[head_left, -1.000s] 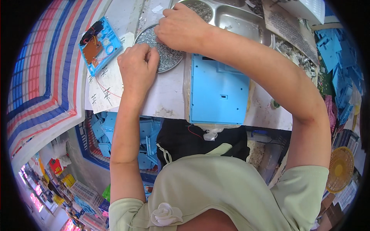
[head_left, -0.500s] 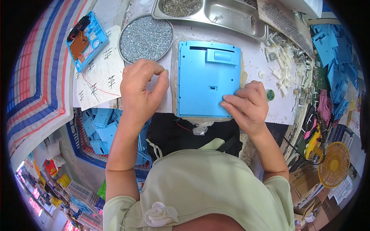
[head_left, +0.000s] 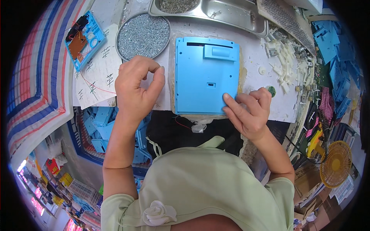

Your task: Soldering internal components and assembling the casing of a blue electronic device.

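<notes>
Blue case (head_left: 196, 86) lies flat on the worktable (head_left: 252, 57), squarely in front of the person, with a slot and a raised panel toward its far edge and a small opening near its middle. From my end of the feed, I see the right hand (head_left: 252, 111) at the near right corner, thumb and forefinger apart, their tips touching the case without clasping it; the other fingers are bent.

Left of the case, the left hand (head_left: 135, 84) is raised just below the round tray (head_left: 169, 38) of small metal pieces (head_left: 143, 35). Its thumb and forefinger seem to meet in a pinch, but I cannot tell whether anything tiny sits between them.

I read the step in hand as steadying and squaring the case, with the metal pieces near enough for use. To my mind the next move calls for light pressure at that corner, so the case does not slide or turn, and a closed left pinch if it does carry a piece. I would keep the left wrist clear of the tray rim, since a knock could scatter its contents.
</notes>
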Tool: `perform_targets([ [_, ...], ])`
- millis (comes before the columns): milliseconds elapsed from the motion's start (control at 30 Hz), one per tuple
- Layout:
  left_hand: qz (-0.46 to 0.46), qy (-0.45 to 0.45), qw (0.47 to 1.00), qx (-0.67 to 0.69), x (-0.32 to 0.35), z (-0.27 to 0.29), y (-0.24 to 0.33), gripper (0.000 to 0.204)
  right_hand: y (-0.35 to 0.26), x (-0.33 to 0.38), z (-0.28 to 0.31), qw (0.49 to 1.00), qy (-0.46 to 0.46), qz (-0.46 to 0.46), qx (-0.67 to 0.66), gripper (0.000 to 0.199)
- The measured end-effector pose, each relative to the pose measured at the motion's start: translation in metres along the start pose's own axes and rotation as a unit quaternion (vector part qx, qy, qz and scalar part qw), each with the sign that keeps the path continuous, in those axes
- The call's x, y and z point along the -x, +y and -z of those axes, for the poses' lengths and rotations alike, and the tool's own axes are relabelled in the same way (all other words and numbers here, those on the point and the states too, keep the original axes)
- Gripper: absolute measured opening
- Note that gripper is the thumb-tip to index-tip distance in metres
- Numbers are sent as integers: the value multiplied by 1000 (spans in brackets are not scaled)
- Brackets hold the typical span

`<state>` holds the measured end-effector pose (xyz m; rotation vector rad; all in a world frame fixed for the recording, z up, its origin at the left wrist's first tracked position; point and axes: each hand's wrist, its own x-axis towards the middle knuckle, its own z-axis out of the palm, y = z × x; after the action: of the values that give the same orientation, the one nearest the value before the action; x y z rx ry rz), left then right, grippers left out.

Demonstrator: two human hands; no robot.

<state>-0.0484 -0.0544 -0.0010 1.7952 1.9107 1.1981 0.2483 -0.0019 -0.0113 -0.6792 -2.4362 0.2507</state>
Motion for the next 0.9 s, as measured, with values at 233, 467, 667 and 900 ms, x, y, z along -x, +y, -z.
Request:
perform_targets([
  [233, -7, 6, 1000, 20, -1, -5, -1, 9, -4, 3, 5, 999, -19, -13, 23, 38],
  [467, -57, -17, 998, 29, -4, -6, 1, 6, -9, -3, 18, 996, -54, -22, 61, 37],
  [667, -44, 1, 998, 45, -5, -9, 8, 11, -8, -9, 22, 998, -52, -23, 37, 38],
  [900, -33, -16, 998, 49, -3, -10, 12, 12, -1, -12, 7, 999, -12, -6, -39, 39],
])
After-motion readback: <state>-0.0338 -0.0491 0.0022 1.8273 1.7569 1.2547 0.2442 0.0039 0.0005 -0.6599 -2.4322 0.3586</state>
